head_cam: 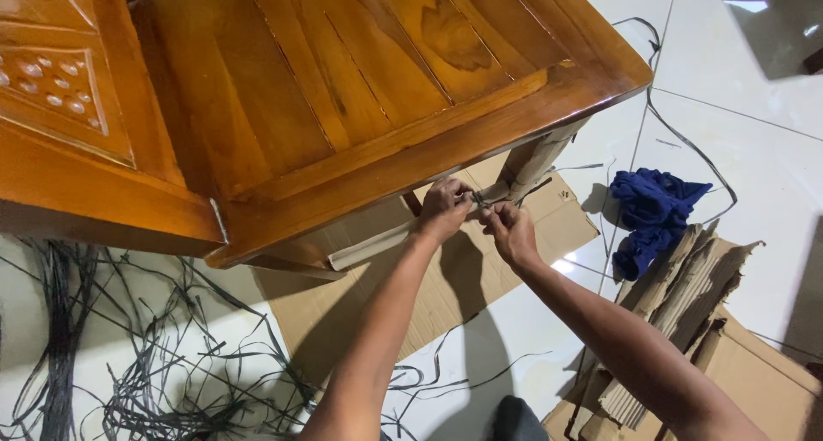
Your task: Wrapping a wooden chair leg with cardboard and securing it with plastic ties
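A glossy brown wooden table point(360, 81) fills the upper frame. Its near-right leg point(536, 158) is wrapped in cardboard. Both my hands meet just below the table's edge beside that leg. My left hand point(444, 208) and my right hand point(510, 228) each pinch a thin dark plastic strap point(480, 201) that runs toward the wrapped leg. The fingers hide how the strap ends cross.
Flattened cardboard point(446, 295) lies on the white tiled floor under the table. A tangle of dark straps point(129, 364) covers the floor at left. A blue cloth point(650, 214) and torn corrugated cardboard pieces point(686, 312) lie at right.
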